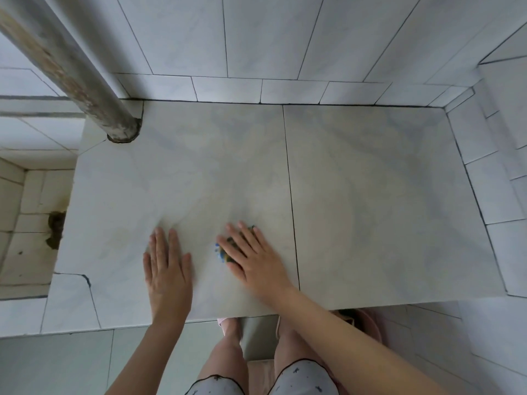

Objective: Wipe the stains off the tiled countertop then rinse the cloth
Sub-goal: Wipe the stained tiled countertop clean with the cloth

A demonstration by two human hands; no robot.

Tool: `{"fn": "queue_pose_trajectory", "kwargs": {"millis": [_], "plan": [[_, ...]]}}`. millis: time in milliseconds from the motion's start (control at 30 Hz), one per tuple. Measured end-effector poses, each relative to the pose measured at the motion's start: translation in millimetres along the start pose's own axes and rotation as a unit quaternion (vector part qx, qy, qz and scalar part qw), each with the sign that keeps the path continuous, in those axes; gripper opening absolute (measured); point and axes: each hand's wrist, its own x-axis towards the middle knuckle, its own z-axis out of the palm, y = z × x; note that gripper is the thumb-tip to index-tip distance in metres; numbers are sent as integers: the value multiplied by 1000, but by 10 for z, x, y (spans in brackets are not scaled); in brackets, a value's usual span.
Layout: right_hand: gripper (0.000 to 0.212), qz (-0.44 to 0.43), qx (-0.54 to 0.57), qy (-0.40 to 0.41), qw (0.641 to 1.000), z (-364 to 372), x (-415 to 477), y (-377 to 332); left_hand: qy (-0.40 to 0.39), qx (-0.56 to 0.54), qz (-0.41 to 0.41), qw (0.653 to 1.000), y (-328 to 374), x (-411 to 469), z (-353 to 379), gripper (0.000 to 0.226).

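Observation:
The pale marbled tiled countertop [356, 195] fills the middle of the head view, with a dark grout line down its centre. My right hand [253, 258] lies flat, fingers spread, pressing a small blue, yellow and dark cloth [224, 253] onto the left tile near the front edge; only the cloth's left edge and a bit at the fingertips show. My left hand [166, 266] rests flat on the tile to the left of it, fingers together, holding nothing. A faint yellowish stain [119, 238] shows left of my left hand.
A thick grey pipe [82, 81] rises from the counter's back left corner. A recessed tiled basin [25, 223] with a dirty hole [55, 229] lies at the left. Tiled walls enclose the back and right. A pink bucket [368, 320] sits under the front edge.

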Motion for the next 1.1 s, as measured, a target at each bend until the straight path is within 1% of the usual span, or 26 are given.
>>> {"fn": "queue_pose_trajectory", "kwargs": {"millis": [67, 133, 200, 300, 367, 400, 467, 500, 567, 667, 733, 800, 867, 933, 1067, 1100], "plan": [[48, 15, -5, -12, 1000, -34, -132, 267, 1, -1, 5, 1000, 9, 0, -12, 56], [49, 84, -12, -18, 996, -134, -252, 658, -1, -8, 1, 1000, 25, -8, -15, 57], [54, 174, -24, -9, 984, -277, -413, 1112, -5, -15, -10, 1000, 58, -15, -23, 57], [59, 324, -18, -3, 946, -453, -785, 1741, -21, -17, 11, 1000, 171, 7, -41, 56], [59, 406, -6, 8, 914, -499, -984, 1911, -38, -16, 55, 998, 307, 24, -51, 58], [59, 432, -4, 11, 902, -495, -1024, 1900, -44, -21, 75, 996, 388, 34, -48, 58], [58, 449, -5, 23, 893, -445, -1013, 1698, -59, -38, 106, 992, 565, 43, -27, 58], [57, 437, -3, 31, 899, -413, -995, 1531, -65, -44, 120, 990, 655, 45, -9, 58], [55, 383, 4, 42, 923, -316, -978, 1097, -78, -48, 145, 985, 823, 44, 35, 57], [53, 283, 13, 33, 958, -117, -1038, 460, -98, -56, 174, 978, 1029, 27, 108, 58], [53, 238, 8, 28, 971, -78, -1113, 331, -111, -58, 189, 974, 1146, 11, 150, 59], [53, 231, -9, 27, 972, -106, -1224, 502, -117, -56, 204, 970, 1254, 3, 184, 59], [52, 285, -10, 26, 958, -181, -1432, 829, -122, -52, 219, 967, 1359, -13, 213, 59], [53, 358, -12, 41, 933, -289, -1708, 1244, -125, -52, 227, 964, 1457, -29, 232, 59], [60, 497, -9, 26, 867, -499, -2357, 2102, -132, -39, 244, 960, 1596, -65, 280, 61], [63, 528, -10, 8, 849, -509, -2534, 2322, -132, -36, 246, 960, 1610, -65, 298, 62]]}}
